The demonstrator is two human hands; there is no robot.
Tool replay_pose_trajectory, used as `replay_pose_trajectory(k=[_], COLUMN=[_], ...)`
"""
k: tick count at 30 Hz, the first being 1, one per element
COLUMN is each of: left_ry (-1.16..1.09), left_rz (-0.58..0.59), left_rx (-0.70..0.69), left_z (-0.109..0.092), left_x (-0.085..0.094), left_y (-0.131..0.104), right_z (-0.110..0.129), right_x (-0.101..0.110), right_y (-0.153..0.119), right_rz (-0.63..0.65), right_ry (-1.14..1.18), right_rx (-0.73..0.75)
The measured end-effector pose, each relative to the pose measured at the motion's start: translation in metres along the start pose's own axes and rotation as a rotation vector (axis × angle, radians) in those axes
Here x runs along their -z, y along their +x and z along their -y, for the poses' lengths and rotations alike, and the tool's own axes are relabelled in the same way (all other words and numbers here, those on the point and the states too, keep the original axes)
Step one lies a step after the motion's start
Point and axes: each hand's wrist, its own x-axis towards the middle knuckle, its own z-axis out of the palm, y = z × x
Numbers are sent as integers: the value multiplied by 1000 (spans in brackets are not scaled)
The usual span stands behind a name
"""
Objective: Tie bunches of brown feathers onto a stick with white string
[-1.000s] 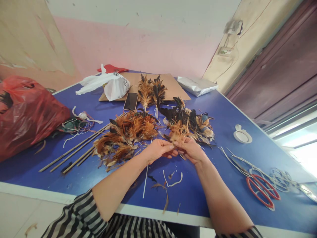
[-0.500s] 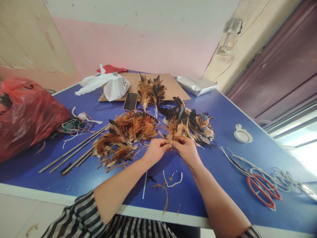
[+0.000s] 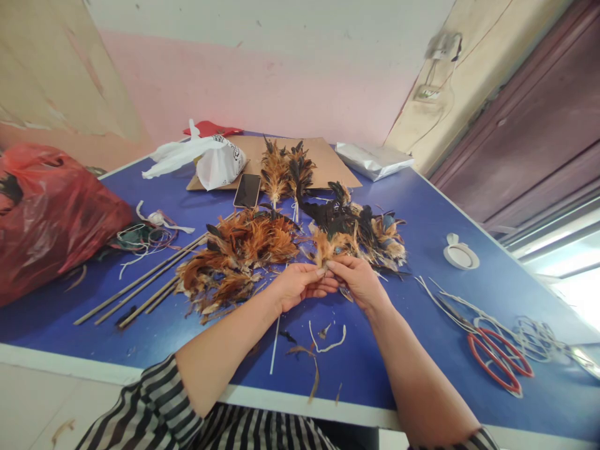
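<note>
Between my two hands a small bunch of light tan feathers point(image 3: 323, 247) points away from me. My left hand point(image 3: 304, 284) pinches its base between thumb and fingers, the other fingers curled beneath. My right hand point(image 3: 359, 281) meets it there, thumb and forefinger closed on the same base, so the quill ends are hidden. A pile of orange-brown feathers point(image 3: 255, 237) lies to the left of my hands. Just beyond my right hand is a heap of black and tan feathers point(image 3: 356, 219). Two tied feather bundles point(image 3: 275, 172) lie farther back.
Thin sticks point(image 3: 154, 281) lie at left beside a red plastic bag point(image 3: 56, 219). A phone point(image 3: 247, 190) and white bag point(image 3: 220, 164) are at the back by cardboard point(image 3: 332, 165). Red-handled scissors point(image 3: 499, 356), white string point(image 3: 534, 334) and a tape roll point(image 3: 460, 255) are at right.
My left hand has turned so that its lower fingers show spread beneath the bunch. A dark feather that stood above my hands no longer shows there. The things on the table stay put.
</note>
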Motion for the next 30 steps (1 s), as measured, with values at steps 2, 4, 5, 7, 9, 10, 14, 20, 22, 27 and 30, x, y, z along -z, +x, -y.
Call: replay_pose_trajectory(k=[2,4,5,7,9,10,14,20,22,27,30], left_ry=[-1,4,3,-3,-9,-10,-43,-168,-172,-164,-165], left_rz=[21,29,27,10,-12,-24,-60,-197,-190,-162,-162], left_rx=[16,22,23,21,18,15,-27,-189,-221,-252,-247], left_z=[-1,-1,-1,-2,-3,-3,-5,-1,0,2,3], left_x=[1,1,1,0,-2,-3,-5,-1,-1,-1,-1], left_y=[-1,-1,-1,-1,-2,-2,-1,5,5,5,6], right_z=[0,0,0,0,0,0,2,8,8,-1,-5], right_x=[1,1,1,1,0,0,-2,-11,-15,-19,-20], right_y=[1,1,1,1,1,1,0,-5,-6,-4,-3], right_rz=[-11,-17,-16,-15,-16,-17,-61,-132,-124,-113,-111], right_ry=[17,19,18,12,1,-6,-29,-151,-171,-89,-46], right_rx=[-14,-18,-20,-21,-13,-11,18,101,74,32,45])
